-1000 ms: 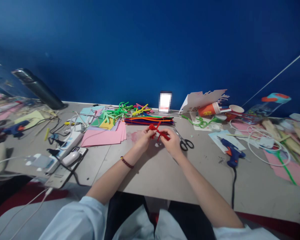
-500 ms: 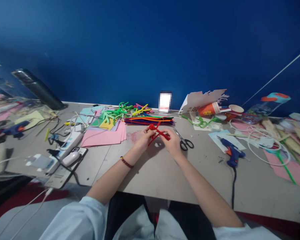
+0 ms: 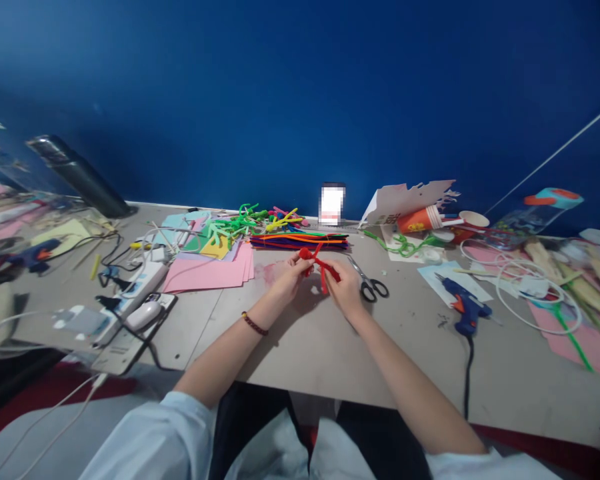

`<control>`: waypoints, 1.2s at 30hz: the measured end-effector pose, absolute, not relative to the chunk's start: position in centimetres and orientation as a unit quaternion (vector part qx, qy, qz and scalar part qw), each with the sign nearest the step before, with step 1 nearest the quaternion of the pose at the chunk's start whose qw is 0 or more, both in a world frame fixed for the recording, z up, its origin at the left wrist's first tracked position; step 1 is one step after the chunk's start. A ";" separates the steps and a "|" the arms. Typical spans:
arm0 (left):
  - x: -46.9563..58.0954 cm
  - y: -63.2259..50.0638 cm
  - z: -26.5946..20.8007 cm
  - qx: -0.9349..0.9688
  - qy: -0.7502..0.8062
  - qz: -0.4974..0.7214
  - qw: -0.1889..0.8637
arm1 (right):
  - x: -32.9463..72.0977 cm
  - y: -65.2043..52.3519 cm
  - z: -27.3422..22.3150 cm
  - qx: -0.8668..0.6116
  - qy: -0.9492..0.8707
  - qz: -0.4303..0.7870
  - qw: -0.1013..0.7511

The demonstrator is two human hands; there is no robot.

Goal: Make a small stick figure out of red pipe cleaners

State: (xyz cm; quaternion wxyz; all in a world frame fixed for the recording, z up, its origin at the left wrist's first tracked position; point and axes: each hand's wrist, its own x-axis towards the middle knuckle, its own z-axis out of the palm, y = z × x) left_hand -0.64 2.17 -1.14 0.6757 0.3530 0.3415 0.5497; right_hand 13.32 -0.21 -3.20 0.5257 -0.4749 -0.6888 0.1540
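Between my two hands is a piece made of red pipe cleaners, with a thick rounded lump at its left end and loose ends sticking up and down. My left hand pinches it just below the lump. The fingers of my right hand are closed on its right-hand strand. Both hands hover low over the grey table, close together. Just behind them lies a bundle of coloured pipe cleaners. Black-handled scissors rest beside my right hand, blades pointing away.
Pink paper sheets and a heap of green bent pipe cleaners lie left. A power strip with cables is further left. A lit phone leans on the blue wall. Rightward are paper cups and a blue glue gun.
The lower red strand, which slanted down to the left near my left hand, now hangs straight down beside my right fingers. Both hands stay in nearly the same place.
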 end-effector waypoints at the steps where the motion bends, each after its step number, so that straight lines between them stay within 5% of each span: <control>1: -0.6 2.1 -1.0 0.356 0.342 0.550 0.674 | 13.3 -0.3 -3.1 -0.477 -0.685 0.163 0.526; 15: -0.6 2.1 -1.3 0.373 0.356 0.547 0.659 | 13.0 -0.4 -3.0 -0.525 -0.534 0.234 0.620; 22: -0.5 2.0 -1.4 0.366 0.343 0.549 0.669 | 13.3 -0.6 -3.1 -0.533 -0.599 0.111 0.587; 36: -0.7 2.7 -1.7 0.356 0.346 0.563 0.661 | 13.4 0.3 -3.4 -0.516 -0.666 0.096 0.530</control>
